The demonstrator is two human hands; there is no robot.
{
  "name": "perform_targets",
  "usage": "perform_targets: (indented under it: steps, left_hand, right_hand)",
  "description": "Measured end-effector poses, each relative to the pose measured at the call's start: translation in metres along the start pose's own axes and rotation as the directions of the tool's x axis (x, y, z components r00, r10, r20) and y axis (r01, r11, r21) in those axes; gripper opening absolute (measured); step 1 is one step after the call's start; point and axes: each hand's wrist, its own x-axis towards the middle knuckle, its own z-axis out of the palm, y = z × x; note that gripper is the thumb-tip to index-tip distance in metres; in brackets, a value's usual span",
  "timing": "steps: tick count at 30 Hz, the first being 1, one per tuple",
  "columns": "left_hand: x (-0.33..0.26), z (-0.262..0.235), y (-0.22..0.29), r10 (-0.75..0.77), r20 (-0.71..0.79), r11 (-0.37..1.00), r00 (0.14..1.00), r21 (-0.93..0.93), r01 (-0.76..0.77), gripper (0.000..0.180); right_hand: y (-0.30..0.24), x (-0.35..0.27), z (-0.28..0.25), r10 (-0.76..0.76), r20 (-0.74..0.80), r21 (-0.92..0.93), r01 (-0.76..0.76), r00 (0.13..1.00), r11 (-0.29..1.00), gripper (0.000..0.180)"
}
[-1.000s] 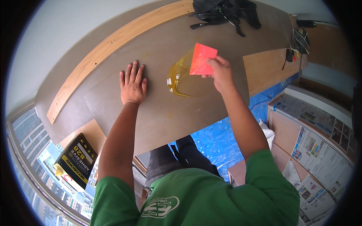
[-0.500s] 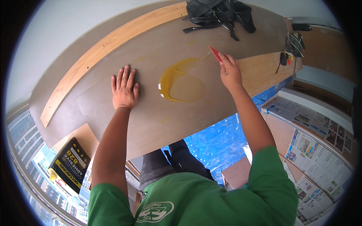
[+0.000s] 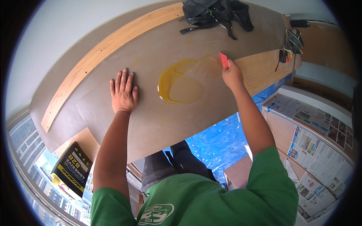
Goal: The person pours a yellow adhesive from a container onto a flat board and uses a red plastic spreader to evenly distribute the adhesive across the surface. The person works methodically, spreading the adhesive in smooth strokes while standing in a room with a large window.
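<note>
A large grey-brown sheet (image 3: 113, 132) lies before me, with a glossy puddle of yellow adhesive (image 3: 166, 80) spread in a curve near its middle. My left hand (image 3: 124, 96) rests flat on the sheet to the left of the puddle, fingers spread, holding nothing. To the right of the puddle, my right hand (image 3: 233, 75) grips a red flat spreader (image 3: 224, 60), its blade pointing up and away from me. A thin smear runs from the puddle toward the spreader. Whether the blade touches the sheet I cannot tell.
A long wooden strip (image 3: 102, 52) lies along the far left. At the back sits a black bag (image 3: 215, 17). A wooden board (image 3: 264, 69) lies at the right, with small tools (image 3: 284, 56) at its end. A black-and-yellow can (image 3: 71, 169) stands at lower left. Blue sheeting (image 3: 215, 139) covers the floor.
My right hand has shifted slightly right and toward me, and the spreader has turned more upright. A faint smear now shows beside the puddle. My left hand stays on the sheet.
</note>
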Motion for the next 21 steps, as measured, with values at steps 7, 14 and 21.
perform_targets:
  steps: [7, 14, 21]
  left_hand:
    - [-0.001, 0.001, -0.002, -0.013, 0.021, 1.000, 1.000, 0.014, 0.013, 0.054]
    - [-0.001, 0.000, -0.002, -0.020, 0.014, 1.000, 1.000, 0.003, 0.020, 0.054]
    - [0.000, 0.001, -0.002, -0.014, 0.020, 1.000, 1.000, -0.006, 0.014, 0.055]
  right_hand:
    - [-0.052, -0.019, 0.027, -0.137, 0.053, 0.106, 0.131, 0.989, 0.986, 0.011]
    - [-0.098, -0.049, 0.017, -0.240, 0.291, 0.249, 0.168, 0.926, 0.954, 0.009]
    - [-0.086, -0.018, 0.017, -0.303, 0.074, 0.148, 0.290, 0.950, 0.945, 0.012]
